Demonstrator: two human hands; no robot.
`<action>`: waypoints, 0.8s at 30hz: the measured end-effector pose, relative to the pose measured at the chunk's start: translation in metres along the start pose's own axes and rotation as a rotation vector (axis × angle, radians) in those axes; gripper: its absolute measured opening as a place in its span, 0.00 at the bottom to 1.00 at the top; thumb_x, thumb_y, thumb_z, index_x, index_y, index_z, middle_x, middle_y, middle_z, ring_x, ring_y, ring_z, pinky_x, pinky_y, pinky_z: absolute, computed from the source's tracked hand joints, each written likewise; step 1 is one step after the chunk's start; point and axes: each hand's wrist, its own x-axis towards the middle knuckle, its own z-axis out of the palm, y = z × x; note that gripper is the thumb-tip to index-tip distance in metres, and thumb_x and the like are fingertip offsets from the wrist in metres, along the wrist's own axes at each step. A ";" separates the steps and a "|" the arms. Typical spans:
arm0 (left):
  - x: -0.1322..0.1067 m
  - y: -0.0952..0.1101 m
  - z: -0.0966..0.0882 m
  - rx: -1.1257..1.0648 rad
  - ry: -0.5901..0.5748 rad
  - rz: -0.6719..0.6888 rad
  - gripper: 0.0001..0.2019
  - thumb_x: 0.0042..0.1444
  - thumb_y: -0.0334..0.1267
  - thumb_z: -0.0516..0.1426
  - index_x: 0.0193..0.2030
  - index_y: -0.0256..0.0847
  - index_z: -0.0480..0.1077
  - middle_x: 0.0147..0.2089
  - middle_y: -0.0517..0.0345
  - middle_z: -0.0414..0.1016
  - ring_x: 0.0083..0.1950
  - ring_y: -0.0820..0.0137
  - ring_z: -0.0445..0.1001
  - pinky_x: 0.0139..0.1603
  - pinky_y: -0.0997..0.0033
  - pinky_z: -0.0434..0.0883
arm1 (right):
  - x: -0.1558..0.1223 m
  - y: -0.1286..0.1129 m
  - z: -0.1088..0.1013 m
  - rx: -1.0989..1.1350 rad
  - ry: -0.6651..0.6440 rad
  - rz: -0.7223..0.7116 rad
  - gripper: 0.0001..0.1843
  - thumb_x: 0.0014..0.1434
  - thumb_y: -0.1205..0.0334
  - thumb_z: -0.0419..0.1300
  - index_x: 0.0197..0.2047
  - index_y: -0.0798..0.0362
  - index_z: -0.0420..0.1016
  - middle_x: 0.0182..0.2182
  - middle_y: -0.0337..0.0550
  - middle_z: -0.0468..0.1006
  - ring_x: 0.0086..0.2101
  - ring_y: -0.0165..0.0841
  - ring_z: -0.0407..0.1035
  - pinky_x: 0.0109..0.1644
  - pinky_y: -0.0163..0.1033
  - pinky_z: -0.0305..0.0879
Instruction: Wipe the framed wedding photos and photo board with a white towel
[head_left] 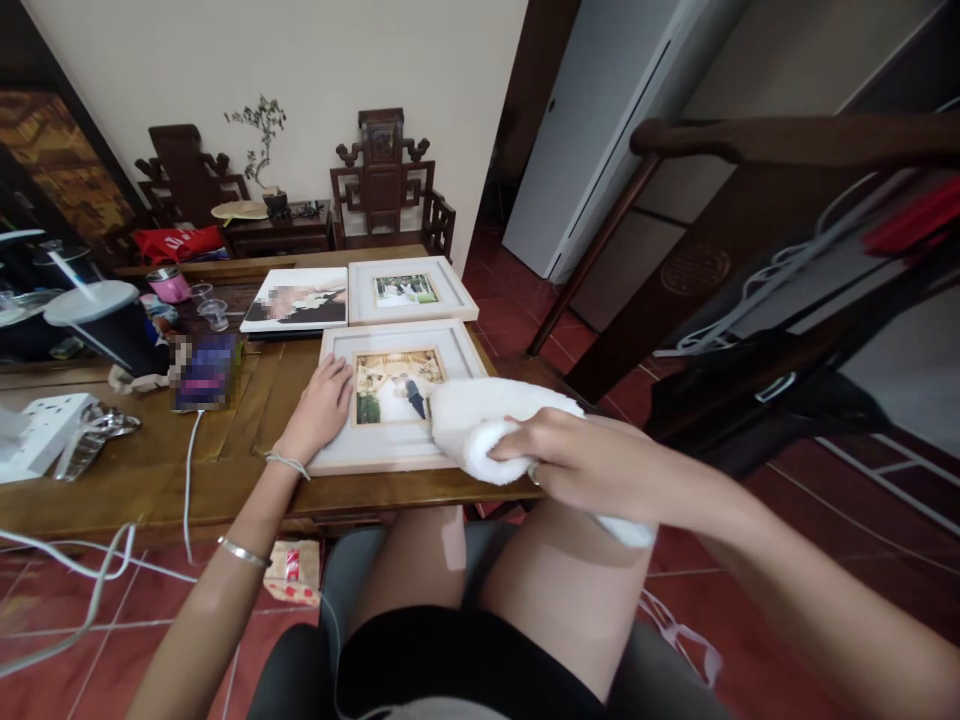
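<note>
A pale wooden picture frame (397,345) with a photo lies flat at the near edge of the wooden table (225,470). My left hand (321,408) rests on the frame's left border, fingers flat and apart, holding it down. My right hand (581,462) grips a white towel (480,420), which lies bunched on the frame's lower right corner. One end of the towel hangs down over my right thigh.
Two more pictures lie behind: a frameless print (298,298) and a second pale frame (411,290). To the left stand a dark lidded cup with straw (101,325), a phone (204,372), a white power strip (41,432) and cables. Carved chairs (384,185) line the wall; a dark rail (787,140) stands right.
</note>
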 end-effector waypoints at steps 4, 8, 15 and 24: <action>0.000 -0.001 0.000 0.010 0.001 0.012 0.20 0.68 0.38 0.46 0.61 0.37 0.70 0.69 0.46 0.66 0.75 0.56 0.54 0.73 0.47 0.59 | 0.030 0.012 -0.023 -0.005 0.109 0.021 0.26 0.50 0.77 0.50 0.46 0.51 0.81 0.42 0.46 0.82 0.44 0.41 0.75 0.50 0.40 0.69; 0.001 0.000 -0.002 0.029 -0.010 0.019 0.21 0.68 0.38 0.46 0.61 0.33 0.70 0.69 0.43 0.66 0.75 0.56 0.55 0.74 0.50 0.57 | 0.100 0.020 -0.015 -0.192 0.316 0.055 0.29 0.52 0.81 0.50 0.55 0.60 0.76 0.64 0.58 0.67 0.65 0.53 0.57 0.65 0.56 0.56; 0.001 0.000 -0.003 0.051 -0.003 0.036 0.21 0.68 0.37 0.46 0.60 0.30 0.70 0.68 0.40 0.67 0.74 0.56 0.56 0.75 0.50 0.56 | 0.152 0.012 0.030 -0.377 0.076 0.000 0.26 0.60 0.78 0.50 0.59 0.61 0.75 0.67 0.63 0.62 0.64 0.59 0.56 0.64 0.64 0.52; 0.000 0.000 -0.001 0.011 0.016 0.032 0.20 0.68 0.37 0.46 0.60 0.33 0.70 0.68 0.42 0.67 0.75 0.56 0.55 0.74 0.48 0.57 | 0.043 -0.046 -0.009 -0.030 -0.219 -0.102 0.27 0.54 0.81 0.52 0.51 0.57 0.81 0.39 0.53 0.82 0.43 0.43 0.76 0.43 0.38 0.67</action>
